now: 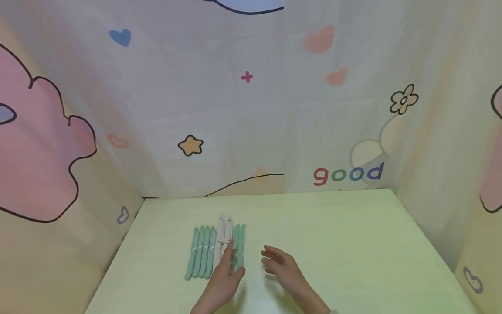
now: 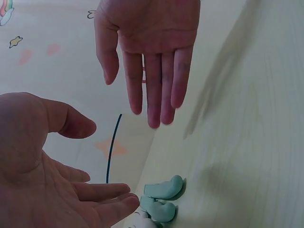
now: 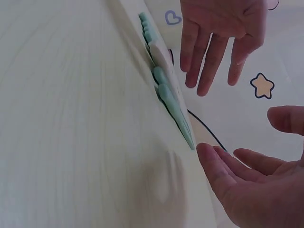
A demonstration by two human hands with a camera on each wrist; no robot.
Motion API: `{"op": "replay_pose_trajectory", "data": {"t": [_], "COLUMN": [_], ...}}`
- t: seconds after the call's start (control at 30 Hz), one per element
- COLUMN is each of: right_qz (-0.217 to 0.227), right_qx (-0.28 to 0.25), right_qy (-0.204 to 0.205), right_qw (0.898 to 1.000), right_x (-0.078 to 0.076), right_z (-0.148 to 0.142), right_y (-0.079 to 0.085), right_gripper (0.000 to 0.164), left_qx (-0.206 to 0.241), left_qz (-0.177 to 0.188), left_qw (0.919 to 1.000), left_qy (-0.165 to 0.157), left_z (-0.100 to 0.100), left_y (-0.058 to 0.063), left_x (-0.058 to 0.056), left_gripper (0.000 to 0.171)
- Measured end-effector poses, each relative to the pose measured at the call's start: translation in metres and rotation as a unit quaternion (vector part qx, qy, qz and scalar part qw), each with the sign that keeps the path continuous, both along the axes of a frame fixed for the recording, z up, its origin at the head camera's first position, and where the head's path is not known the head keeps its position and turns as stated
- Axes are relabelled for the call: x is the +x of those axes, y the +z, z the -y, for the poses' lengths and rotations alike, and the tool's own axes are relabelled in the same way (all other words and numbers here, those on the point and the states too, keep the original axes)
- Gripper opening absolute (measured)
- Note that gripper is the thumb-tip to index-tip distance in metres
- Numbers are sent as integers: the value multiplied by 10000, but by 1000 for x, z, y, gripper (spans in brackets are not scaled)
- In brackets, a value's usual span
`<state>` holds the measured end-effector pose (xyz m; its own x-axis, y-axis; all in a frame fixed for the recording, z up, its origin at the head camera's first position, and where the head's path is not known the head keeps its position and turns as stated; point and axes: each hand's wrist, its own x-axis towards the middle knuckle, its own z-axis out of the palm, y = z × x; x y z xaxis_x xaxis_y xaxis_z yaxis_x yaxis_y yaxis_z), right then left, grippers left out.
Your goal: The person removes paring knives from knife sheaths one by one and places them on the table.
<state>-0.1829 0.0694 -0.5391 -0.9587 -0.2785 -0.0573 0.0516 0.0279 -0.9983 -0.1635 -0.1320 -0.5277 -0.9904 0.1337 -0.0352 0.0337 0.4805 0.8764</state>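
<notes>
A row of paring knives lies on the table, handles toward me. Several mint-green knives (image 1: 201, 253) form the left side, two white knives (image 1: 221, 229) lie in the middle, and two more green knives (image 1: 241, 246) are on the right. My left hand (image 1: 224, 281) hovers over the row's right part with fingers extended, covering part of the white and right-hand green knives. Right of the row, my right hand (image 1: 288, 271) is raised above the table, its fingers loosely bent. The palms face each other, and neither hand holds anything. Green handles (image 2: 164, 188) show below my left fingers in the left wrist view.
The pale wood-grain table (image 1: 345, 244) extends right of the hands and behind the knives. A printed cloth backdrop (image 1: 219, 100) with hearts, a star and the word "good" stands along its back and both sides.
</notes>
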Motion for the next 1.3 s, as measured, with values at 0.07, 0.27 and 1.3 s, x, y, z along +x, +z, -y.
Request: {"op": "replay_pose_trajectory", "data": {"t": [0.07,0.27,1.3], "right_qz": [122,341,918], "right_qx": [-167,-518,-572], "right_qy": [148,663,662], "right_qw": [9997,9959,9919], "right_x": [0,2,-10], "right_z": [3,13,42], "right_y": [0,0,-14], "right_gripper": [56,58,64], "left_qx": [302,830,1006], "left_qz": [223,674,846], "left_qw": [9993,9943,9900], "left_qy": [-13,-2,507], "left_z": [-1,-3,-16], "left_y": [1,5,-8], "left_x": [0,-2,-20], "left_gripper": [74,73,68]}}
